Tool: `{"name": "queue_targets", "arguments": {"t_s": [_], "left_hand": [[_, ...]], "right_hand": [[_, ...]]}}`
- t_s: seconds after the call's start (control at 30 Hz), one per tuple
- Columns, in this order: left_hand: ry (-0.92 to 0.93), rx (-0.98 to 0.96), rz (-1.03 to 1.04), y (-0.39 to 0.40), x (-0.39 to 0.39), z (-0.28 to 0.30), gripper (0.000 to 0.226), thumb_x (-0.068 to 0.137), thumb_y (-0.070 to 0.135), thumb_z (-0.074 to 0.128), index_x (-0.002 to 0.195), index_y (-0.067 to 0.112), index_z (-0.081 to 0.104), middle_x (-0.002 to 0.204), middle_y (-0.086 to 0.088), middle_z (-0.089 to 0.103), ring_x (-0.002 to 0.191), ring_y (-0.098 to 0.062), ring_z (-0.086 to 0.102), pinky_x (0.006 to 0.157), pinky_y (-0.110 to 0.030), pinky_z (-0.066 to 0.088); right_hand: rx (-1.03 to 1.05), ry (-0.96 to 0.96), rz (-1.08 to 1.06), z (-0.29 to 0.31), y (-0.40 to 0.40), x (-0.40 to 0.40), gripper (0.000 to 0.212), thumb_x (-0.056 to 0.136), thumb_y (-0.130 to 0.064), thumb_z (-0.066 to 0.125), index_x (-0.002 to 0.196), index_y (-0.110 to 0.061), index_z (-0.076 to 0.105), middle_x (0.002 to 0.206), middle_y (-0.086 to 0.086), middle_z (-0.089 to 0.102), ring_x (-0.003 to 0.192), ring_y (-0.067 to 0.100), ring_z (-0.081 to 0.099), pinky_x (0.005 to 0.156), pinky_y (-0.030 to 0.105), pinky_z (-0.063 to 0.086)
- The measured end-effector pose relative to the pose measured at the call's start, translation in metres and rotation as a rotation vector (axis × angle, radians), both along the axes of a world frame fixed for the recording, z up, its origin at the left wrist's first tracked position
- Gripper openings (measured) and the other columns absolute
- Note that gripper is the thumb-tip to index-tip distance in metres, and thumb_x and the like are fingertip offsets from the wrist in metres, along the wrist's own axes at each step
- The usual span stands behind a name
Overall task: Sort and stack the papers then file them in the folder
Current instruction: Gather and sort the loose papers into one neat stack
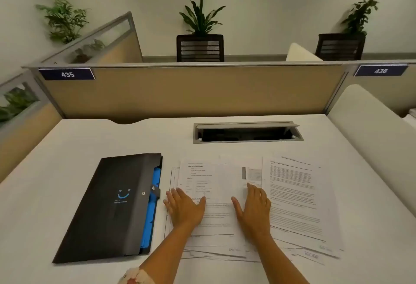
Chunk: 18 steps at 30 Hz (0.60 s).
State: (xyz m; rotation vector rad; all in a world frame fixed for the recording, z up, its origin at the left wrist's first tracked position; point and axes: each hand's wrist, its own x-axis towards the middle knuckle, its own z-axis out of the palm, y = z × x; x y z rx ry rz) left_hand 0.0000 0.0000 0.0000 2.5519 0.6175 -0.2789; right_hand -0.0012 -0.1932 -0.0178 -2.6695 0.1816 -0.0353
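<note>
Several printed white papers (292, 196) lie spread and overlapping on the white desk, right of centre. My left hand (185, 208) rests flat, palm down, on the left sheets, fingers together and holding nothing. My right hand (254, 209) lies flat on the middle sheets, fingers extended. To the left lies a black folder (108, 207), shut with a snap flap, with blue dividers showing along its right edge.
A grey cable hatch (246, 132) stands open in the desk (56, 148) behind the papers. A tan partition (186, 92) with number plates closes the back. A cream divider (371, 139) borders the right side. Plants and chairs stand beyond.
</note>
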Motion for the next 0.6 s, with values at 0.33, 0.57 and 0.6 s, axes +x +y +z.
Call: {"name": "queue_targets", "arguments": {"t_s": [0.33,0.57,0.6], "left_hand": [[-0.116,-0.155,0.119,0.003,0.001,0.008,0.087,0.086,0.038,0.070,0.150,0.004,0.022,0.154,-0.014,0.031,0.140,-0.031,0.029,0.113,-0.045,0.030],[-0.186,-0.491,0.365,0.022,0.006,0.018,0.064,0.082,0.012,0.076,0.132,0.008,0.037,0.124,-0.015,0.058,0.092,-0.026,0.060,0.066,-0.033,0.052],[-0.176,-0.527,0.370,0.027,0.006,0.018,0.054,0.082,0.010,0.075,0.126,0.008,0.044,0.120,-0.015,0.063,0.087,-0.023,0.060,0.064,-0.030,0.050]], "right_hand": [[0.032,0.011,-0.005,-0.005,0.036,-0.019,0.071,0.095,-0.057,0.040,0.151,-0.017,0.025,0.154,0.001,0.031,0.141,0.019,0.028,0.115,0.038,0.022],[0.278,0.100,-0.030,0.006,0.042,-0.016,0.068,0.095,-0.048,0.051,0.149,-0.016,0.026,0.152,0.002,0.035,0.140,0.021,0.031,0.117,0.042,0.020],[0.335,0.094,-0.032,0.009,0.038,-0.016,0.067,0.095,-0.045,0.053,0.149,-0.016,0.027,0.152,0.003,0.037,0.140,0.022,0.032,0.118,0.043,0.020]]}}
